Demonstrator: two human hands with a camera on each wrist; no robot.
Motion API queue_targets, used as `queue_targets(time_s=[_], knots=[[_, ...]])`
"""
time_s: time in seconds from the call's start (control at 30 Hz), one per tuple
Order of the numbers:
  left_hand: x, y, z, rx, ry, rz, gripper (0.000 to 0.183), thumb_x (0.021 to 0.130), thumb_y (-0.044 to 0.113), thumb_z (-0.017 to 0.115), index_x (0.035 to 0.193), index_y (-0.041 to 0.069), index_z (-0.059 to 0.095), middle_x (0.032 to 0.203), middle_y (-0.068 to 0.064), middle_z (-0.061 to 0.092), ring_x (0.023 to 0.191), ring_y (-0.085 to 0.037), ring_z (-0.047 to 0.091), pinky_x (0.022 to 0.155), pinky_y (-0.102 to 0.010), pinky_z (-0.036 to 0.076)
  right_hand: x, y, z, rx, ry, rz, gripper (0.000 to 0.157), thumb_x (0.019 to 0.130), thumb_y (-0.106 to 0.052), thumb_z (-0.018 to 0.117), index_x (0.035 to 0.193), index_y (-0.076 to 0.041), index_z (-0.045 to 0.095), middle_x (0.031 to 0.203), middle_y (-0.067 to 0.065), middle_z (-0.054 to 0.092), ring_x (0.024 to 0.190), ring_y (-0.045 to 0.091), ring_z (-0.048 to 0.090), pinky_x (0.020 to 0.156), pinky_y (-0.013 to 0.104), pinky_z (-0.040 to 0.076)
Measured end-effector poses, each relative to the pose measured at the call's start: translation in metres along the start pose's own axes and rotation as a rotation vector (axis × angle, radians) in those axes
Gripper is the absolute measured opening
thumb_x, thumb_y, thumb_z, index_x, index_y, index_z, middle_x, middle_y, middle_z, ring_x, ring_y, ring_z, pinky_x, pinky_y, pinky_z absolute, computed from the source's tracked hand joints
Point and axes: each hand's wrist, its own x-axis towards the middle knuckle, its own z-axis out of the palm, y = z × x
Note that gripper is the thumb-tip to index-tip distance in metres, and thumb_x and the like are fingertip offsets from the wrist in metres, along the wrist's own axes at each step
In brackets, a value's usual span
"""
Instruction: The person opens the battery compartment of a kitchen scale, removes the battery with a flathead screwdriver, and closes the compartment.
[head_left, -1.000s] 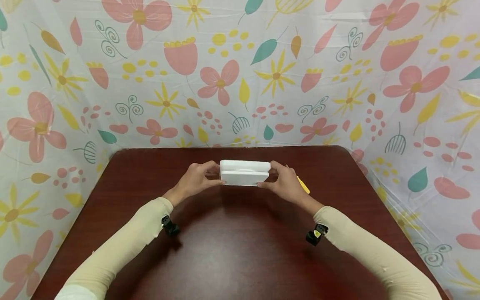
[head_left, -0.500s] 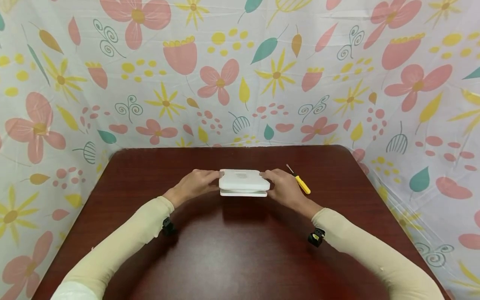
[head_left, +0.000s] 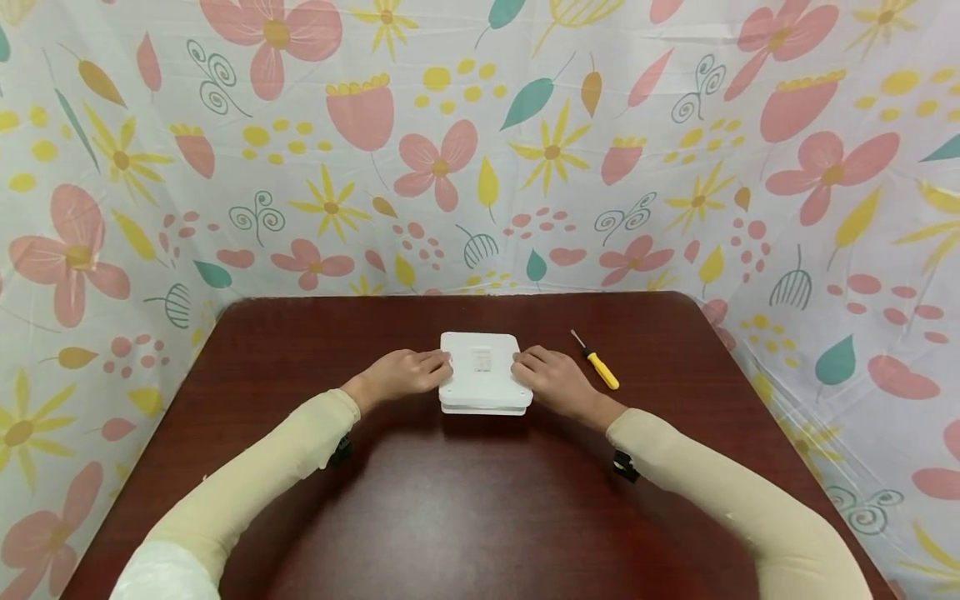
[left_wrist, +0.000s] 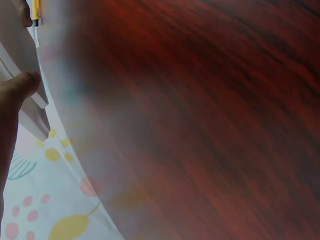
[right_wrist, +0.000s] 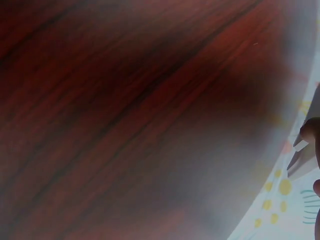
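Both hands grip a white, flat, box-like device (head_left: 480,379) with rounded corners, held over the middle of the table. A small printed label shows on its upper face, and a gap separates its two layers along the near side. My left hand (head_left: 408,372) holds the left edge, fingers over the top. On the opposite edge, my right hand (head_left: 558,382) has its fingertips on the upper face. In the left wrist view, the thumb (left_wrist: 25,85) presses at the gap between the layers. The right wrist view catches only part of the device (right_wrist: 306,162) and the fingers holding it.
A screwdriver (head_left: 602,369) with a yellow handle lies on the dark red-brown table (head_left: 480,500), just right of the right hand. A flower-printed curtain (head_left: 480,167) surrounds the table's back and sides.
The device has tipped from showing its near edge to showing its labelled face, and has come lower and nearer. Both hands turned with it, fingers now over the top. The screwdriver is now fully uncovered.
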Motion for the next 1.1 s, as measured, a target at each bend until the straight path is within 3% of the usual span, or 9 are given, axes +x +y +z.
queue_targets(time_s=[0.17, 0.3, 0.67, 0.97, 1.1], knots=[[-0.002, 0.004, 0.005, -0.011, -0.004, -0.01, 0.034, 0.111, 0.006, 0.034, 0.09, 0.006, 0.06, 0.096, -0.011, 0.073, 0.083, -0.017, 0.076, 0.041, -0.021, 0.047, -0.002, 0.0, 0.007, -0.057, -0.023, -0.027, 0.023, 0.104, 0.002, 0.041, 0.092, -0.003, 0.06, 0.101, 0.012, 0.073, 0.09, 0.026, 0.067, 0.069, 0.033, 0.06], [-0.004, 0.005, 0.008, -0.034, -0.017, -0.023, 0.035, 0.112, 0.007, 0.033, 0.089, 0.006, 0.06, 0.093, -0.01, 0.072, 0.074, -0.016, 0.073, 0.041, -0.022, 0.049, -0.001, 0.0, 0.011, -0.068, -0.021, -0.047, 0.022, 0.102, 0.005, 0.043, 0.09, -0.003, 0.059, 0.096, 0.012, 0.071, 0.086, 0.025, 0.065, 0.066, 0.031, 0.058], [-0.011, 0.012, 0.012, -0.026, -0.049, -0.038, 0.034, 0.111, 0.006, 0.033, 0.09, 0.007, 0.059, 0.091, -0.008, 0.069, 0.059, -0.014, 0.063, 0.04, -0.021, 0.045, 0.001, -0.003, 0.015, -0.075, -0.041, -0.056, 0.03, 0.107, 0.001, 0.034, 0.09, -0.003, 0.058, 0.091, 0.011, 0.068, 0.081, 0.025, 0.062, 0.061, 0.029, 0.054], [-0.015, 0.011, 0.016, -0.058, -0.078, -0.056, 0.034, 0.111, 0.003, 0.032, 0.093, 0.007, 0.061, 0.092, -0.008, 0.07, 0.062, -0.014, 0.065, 0.041, -0.022, 0.047, 0.0, -0.002, 0.016, -0.059, -0.055, -0.037, 0.029, 0.107, 0.001, 0.034, 0.091, -0.002, 0.058, 0.092, 0.013, 0.069, 0.082, 0.025, 0.065, 0.065, 0.03, 0.057], [-0.014, 0.007, 0.015, -0.069, -0.102, -0.044, 0.035, 0.112, 0.004, 0.029, 0.096, 0.007, 0.061, 0.094, -0.007, 0.07, 0.053, -0.01, 0.059, 0.039, -0.02, 0.042, 0.0, 0.0, 0.014, -0.07, -0.059, -0.025, 0.028, 0.108, 0.001, 0.037, 0.091, -0.002, 0.058, 0.094, 0.013, 0.071, 0.084, 0.025, 0.066, 0.065, 0.03, 0.058]])
